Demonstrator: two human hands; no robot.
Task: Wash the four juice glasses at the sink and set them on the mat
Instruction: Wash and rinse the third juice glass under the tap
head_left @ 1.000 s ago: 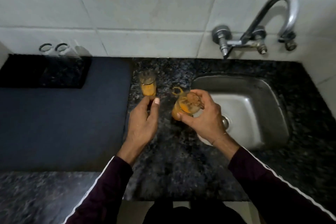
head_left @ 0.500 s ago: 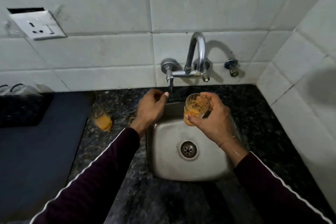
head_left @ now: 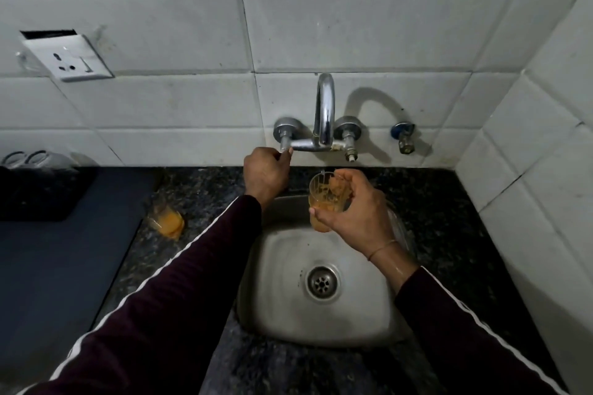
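Two hands are engaged. My left hand (head_left: 265,172) grips the left chrome tap handle (head_left: 284,144) of the wall-mounted faucet (head_left: 324,112). My right hand (head_left: 354,213) grips a clear juice glass streaked with orange residue (head_left: 322,202), upright below the spout, above the steel sink (head_left: 353,314). A second orange-soiled glass (head_left: 167,218) stands on the dark speckled desk (head_left: 192,189), beside the dark blue mat (head_left: 64,266).

Tap (head_left: 324,125) behind sink (head_left: 353,314); mat (head_left: 57,266) left; glass (head_left: 167,220) between.
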